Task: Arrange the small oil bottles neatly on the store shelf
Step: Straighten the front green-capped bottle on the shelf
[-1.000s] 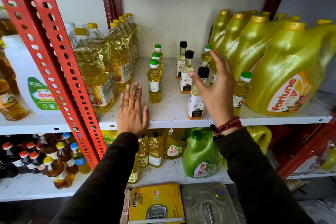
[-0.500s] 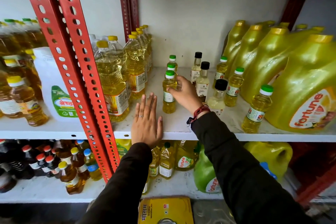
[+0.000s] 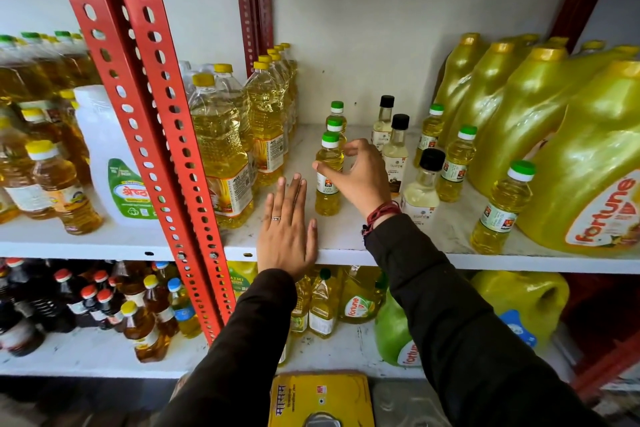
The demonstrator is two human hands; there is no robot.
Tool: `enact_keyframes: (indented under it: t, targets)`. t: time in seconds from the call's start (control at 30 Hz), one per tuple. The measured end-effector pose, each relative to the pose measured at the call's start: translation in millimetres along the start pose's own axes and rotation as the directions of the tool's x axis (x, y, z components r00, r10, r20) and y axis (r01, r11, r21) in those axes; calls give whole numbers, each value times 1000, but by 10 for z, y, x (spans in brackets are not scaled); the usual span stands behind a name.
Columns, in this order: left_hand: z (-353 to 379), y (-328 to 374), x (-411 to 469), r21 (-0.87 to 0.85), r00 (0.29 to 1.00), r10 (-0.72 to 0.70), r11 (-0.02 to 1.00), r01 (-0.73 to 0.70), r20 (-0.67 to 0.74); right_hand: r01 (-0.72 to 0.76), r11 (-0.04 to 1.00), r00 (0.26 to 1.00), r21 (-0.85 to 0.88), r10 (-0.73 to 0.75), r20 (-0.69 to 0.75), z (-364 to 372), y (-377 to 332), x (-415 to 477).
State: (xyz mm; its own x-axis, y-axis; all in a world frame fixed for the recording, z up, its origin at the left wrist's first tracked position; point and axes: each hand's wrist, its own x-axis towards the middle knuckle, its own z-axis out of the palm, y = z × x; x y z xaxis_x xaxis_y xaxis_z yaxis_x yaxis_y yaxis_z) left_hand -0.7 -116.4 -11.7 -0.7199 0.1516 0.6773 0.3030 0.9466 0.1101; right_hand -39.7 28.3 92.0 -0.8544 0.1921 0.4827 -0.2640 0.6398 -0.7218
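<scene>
Small oil bottles stand in loose rows on the white shelf [image 3: 346,248]. Three green-capped ones line up on the left, and the front bottle [image 3: 327,199] has my right hand [image 3: 362,178] curled around its upper part, thumb in front and fingers behind. Three black-capped bottles [image 3: 424,191] form a middle row. Three more green-capped bottles [image 3: 502,208] run along the right. My left hand [image 3: 287,229] lies flat and open on the shelf's front edge, just left of the held bottle.
Big yellow Fortune jugs [image 3: 588,166] fill the shelf's right side. Taller yellow-capped oil bottles [image 3: 221,149] crowd the left, beside a red perforated post [image 3: 156,114]. More bottles and jugs stand on the lower shelf [image 3: 346,354]. A yellow tin [image 3: 322,399] sits below.
My right hand swung left from the right-hand bottles to the front green-capped bottle of the left row and closed around it. My left hand stayed flat on the shelf.
</scene>
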Motion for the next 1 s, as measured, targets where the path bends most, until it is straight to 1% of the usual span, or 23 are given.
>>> enact_keyframes:
  t: [0.13,0.2,0.3,0.67,0.83,0.93,1.0]
  targets:
    - [-4,4,2,-2,1000,-1,1000,1,-1,-67,980,993,185,48,105,-10,13,48]
    - [-5,6,1,-5,1000,-2,1000,2,1,-76,973,988,216,45,146,-9,18,72]
    - [-5,4,2,-8,1000,-3,1000,3,2,-84,967,987,240,48,154,-13,20,84]
    - [-15,9,7,-9,1000,-3,1000,3,-4,-106,966,989,236,79,122,-23,31,81]
    - [-10,5,2,-2,1000,-2,1000,2,-3,-76,982,997,172,70,41,-11,22,60]
    - [-7,3,1,-2,1000,-4,1000,4,2,-83,984,995,158,74,64,-10,35,56]
    - [-9,4,3,-2,1000,-5,1000,5,4,-93,976,992,196,73,104,-18,54,53]
